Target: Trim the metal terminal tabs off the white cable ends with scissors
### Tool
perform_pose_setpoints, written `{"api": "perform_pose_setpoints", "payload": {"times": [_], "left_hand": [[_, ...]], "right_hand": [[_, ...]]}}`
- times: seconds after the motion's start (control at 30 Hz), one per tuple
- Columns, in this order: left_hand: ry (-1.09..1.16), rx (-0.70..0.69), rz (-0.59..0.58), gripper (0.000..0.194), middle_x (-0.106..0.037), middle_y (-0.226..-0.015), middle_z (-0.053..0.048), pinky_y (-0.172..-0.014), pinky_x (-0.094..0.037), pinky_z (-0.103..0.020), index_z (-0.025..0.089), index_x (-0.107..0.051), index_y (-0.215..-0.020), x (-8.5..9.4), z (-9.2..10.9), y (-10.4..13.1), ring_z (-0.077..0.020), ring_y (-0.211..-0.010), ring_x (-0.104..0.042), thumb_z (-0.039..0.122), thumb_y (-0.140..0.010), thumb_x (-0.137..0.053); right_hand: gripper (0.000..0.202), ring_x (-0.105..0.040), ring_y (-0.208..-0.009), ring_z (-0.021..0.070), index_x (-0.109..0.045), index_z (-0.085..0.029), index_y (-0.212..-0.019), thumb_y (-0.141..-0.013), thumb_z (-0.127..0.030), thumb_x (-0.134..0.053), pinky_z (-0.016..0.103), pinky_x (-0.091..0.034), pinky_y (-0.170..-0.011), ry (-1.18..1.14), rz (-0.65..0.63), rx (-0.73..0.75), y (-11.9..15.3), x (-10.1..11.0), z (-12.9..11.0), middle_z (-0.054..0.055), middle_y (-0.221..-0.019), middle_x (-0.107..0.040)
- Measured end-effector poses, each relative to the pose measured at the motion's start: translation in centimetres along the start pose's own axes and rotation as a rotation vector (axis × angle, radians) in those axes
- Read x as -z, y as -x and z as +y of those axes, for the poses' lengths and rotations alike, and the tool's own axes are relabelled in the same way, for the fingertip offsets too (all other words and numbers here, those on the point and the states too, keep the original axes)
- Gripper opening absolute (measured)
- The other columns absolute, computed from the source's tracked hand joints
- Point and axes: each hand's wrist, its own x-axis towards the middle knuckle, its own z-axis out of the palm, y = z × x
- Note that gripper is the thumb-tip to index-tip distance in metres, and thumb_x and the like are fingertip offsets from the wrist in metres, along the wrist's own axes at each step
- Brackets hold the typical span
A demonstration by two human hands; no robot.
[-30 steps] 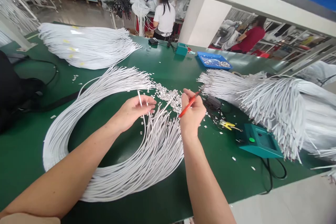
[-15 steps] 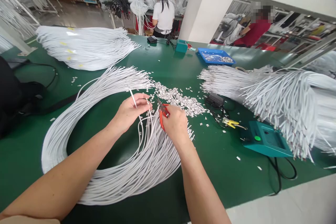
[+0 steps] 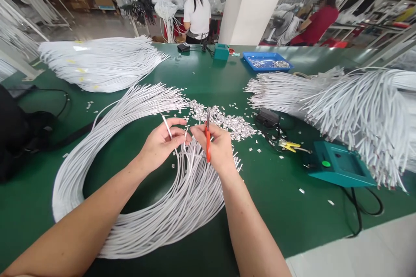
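Observation:
My left hand [image 3: 164, 140] is closed on a white cable [image 3: 167, 126], whose end sticks up past the fingers. Close beside it, my right hand [image 3: 217, 145] grips red-handled cutting pliers [image 3: 208, 138], their dark jaws pointing up and away from me. The right thumb and forefinger reach toward the left fingertips near another thin cable end; whether they pinch it I cannot tell. Under both hands a large curved bundle of white cables [image 3: 156, 229] lies on the green table [image 3: 276, 220]. Small silvery-white pieces [image 3: 227, 122] are heaped just beyond the right hand.
Another white cable bundle [image 3: 100, 62] lies at the back left, with more cables [image 3: 364, 99] at the right. A teal device [image 3: 344, 164] with a yellow clip [image 3: 290, 146] sits at right. A blue tray [image 3: 266, 61] stands at the back. Other people [image 3: 197, 13] work beyond.
The pliers have turned from tilted to nearly upright in my right hand, and its thumb and forefinger now extend toward my left hand. The view has shifted slightly.

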Motion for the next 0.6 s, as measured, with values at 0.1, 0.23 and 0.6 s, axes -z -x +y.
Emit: {"api": "perform_pose_setpoints", "payload": {"times": [0.1,0.23,0.6], "left_hand": [[-0.008,-0.001,-0.010,0.043,-0.070,-0.082,-0.003,-0.081,-0.048,-0.033,0.020,-0.052,-0.114,-0.1,0.0,0.2,-0.0192,-0.082,-0.066,0.029,-0.076,-0.070],[0.023,0.001,0.037,0.045,-0.068,-0.085,-0.001,-0.082,-0.050,-0.033,0.020,-0.053,-0.114,-0.2,0.2,0.3,-0.0181,-0.082,-0.066,0.028,-0.074,-0.072],[-0.032,-0.017,0.083,0.040,-0.069,-0.080,0.000,-0.079,-0.048,-0.031,0.020,-0.048,-0.107,-0.2,0.1,0.1,-0.0181,-0.079,-0.067,0.029,-0.075,-0.071]], "right_hand": [[0.014,-0.052,-0.065,0.0117,-0.070,-0.021,-0.070,-0.077,-0.031,-0.065,0.027,-0.042,-0.067,-0.002,-0.037,-0.007,0.2,-0.7,-0.2,-0.002,-0.070,-0.058],[0.013,-0.053,-0.067,0.0115,-0.069,-0.020,-0.074,-0.079,-0.030,-0.063,0.025,-0.042,-0.067,0.024,-0.056,-0.004,0.2,-0.2,0.2,-0.001,-0.073,-0.060],[0.028,-0.040,-0.058,0.0105,-0.048,-0.018,-0.056,-0.082,-0.026,-0.056,0.026,-0.029,-0.058,0.669,-0.177,0.051,0.6,1.0,1.8,-0.002,-0.064,-0.051]]}}
